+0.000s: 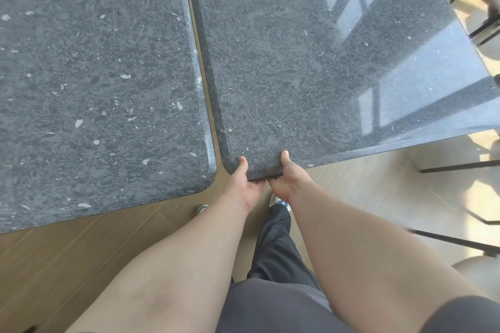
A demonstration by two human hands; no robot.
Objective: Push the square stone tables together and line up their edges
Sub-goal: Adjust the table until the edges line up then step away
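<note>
Two speckled dark stone tables, left table (94, 76) and right table (297, 62), narrowly apart

Bright daylight pours in from the right, throwing window-frame glare across the polished right tabletop (378, 43). The floor (392, 186) there washes out pale. Edges bow with wide-angle distortion; corners smear slightly.

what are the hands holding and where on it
Both the left hand and right hand grip the right stone table at its near edge by the rounded corner, thumbs on top, fingers underneath.

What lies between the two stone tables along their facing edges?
Only a narrow open gap showing the wooden floor separates the left table from the right table in the head view; nothing sits in it.
</note>
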